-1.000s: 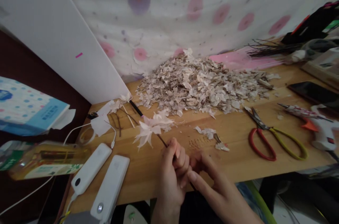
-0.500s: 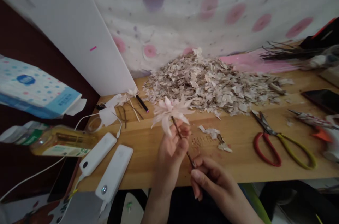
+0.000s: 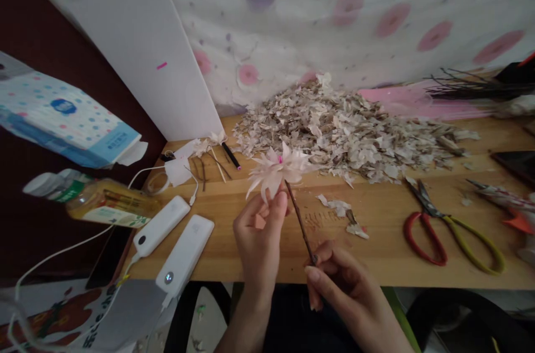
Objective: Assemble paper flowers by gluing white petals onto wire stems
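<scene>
A handmade flower [image 3: 279, 168] with pale pinkish-white, pointed petals and a bright pink spot at its centre tops a thin brown twig [image 3: 301, 225]. My right hand [image 3: 340, 280] pinches the lower end of this twig between thumb and fingers, close to the table's front edge. Just under the bloom, my left hand [image 3: 261, 230] has its thumb and fingers closed on a lower petal, beside the twig and off it. The fingertips are partly hidden behind the petals. Petal scraps [image 3: 336, 207] lie on the wood beyond my right hand.
Behind the flower spreads a large heap of pale dry flakes [image 3: 346, 130]. Scissors [image 3: 426, 202] with red and yellow handles lie to the right. Leftward are white power banks [image 3: 186, 255] with cables, a drink bottle [image 3: 108, 202], a tissue pack [image 3: 67, 111] and a black pen [image 3: 231, 155].
My left hand has let go of the twig and shifted left onto a lower petal. The flower has turned, showing its pink centre. My right hand still grips the twig's end. The view has shifted slightly.
</scene>
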`<move>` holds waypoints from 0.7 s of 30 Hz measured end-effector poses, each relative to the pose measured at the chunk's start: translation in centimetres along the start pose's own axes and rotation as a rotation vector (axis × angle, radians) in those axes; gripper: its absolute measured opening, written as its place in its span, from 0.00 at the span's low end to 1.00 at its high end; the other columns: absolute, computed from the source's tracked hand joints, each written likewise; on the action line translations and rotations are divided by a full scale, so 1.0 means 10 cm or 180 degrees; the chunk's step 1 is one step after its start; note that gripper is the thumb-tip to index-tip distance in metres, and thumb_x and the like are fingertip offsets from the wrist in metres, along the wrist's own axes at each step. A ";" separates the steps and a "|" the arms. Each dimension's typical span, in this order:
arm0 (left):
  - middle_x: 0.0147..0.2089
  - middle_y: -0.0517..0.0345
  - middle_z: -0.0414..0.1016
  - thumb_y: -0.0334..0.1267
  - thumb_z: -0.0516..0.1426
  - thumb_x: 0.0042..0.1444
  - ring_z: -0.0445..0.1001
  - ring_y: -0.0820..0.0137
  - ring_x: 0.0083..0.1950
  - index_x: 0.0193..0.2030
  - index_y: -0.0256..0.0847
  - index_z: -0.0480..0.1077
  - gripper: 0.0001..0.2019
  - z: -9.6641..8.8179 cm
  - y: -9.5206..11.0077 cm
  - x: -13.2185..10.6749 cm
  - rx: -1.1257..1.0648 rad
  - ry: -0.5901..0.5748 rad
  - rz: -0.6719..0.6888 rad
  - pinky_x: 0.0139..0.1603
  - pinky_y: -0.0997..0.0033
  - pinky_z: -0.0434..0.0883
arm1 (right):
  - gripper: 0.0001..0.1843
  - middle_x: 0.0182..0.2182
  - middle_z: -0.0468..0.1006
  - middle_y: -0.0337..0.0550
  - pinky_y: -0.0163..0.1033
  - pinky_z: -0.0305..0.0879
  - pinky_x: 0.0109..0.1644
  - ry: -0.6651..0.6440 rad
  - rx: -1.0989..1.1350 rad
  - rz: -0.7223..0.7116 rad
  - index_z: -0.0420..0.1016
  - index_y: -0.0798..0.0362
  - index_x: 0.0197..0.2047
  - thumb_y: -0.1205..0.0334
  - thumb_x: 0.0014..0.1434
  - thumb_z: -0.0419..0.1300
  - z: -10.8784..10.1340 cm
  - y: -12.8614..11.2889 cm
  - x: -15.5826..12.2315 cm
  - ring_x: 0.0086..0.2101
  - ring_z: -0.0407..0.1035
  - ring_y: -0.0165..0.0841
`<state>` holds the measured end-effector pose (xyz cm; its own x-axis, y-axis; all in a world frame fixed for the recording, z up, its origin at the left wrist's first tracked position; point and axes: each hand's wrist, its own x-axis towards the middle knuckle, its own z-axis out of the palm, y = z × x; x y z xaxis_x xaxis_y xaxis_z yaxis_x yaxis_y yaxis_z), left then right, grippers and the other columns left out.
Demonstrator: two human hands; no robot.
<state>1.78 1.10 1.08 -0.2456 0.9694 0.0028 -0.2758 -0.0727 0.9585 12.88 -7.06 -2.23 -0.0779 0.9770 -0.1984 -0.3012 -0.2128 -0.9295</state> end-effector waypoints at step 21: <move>0.29 0.59 0.82 0.38 0.70 0.41 0.79 0.71 0.29 0.28 0.41 0.80 0.07 0.26 0.01 -0.02 -0.1210 0.0350 -0.0555 0.35 0.72 0.75 | 0.11 0.20 0.77 0.34 0.29 0.66 0.24 0.0755 -0.2274 -0.1806 0.69 0.49 0.29 0.67 0.64 0.61 -0.08 0.03 0.03 0.19 0.72 0.28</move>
<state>4.20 1.50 1.88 -0.2569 0.9455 -0.2001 -0.6397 -0.0112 0.7685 13.48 -6.81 -2.84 0.1209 0.9261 0.3574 0.4255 0.2769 -0.8616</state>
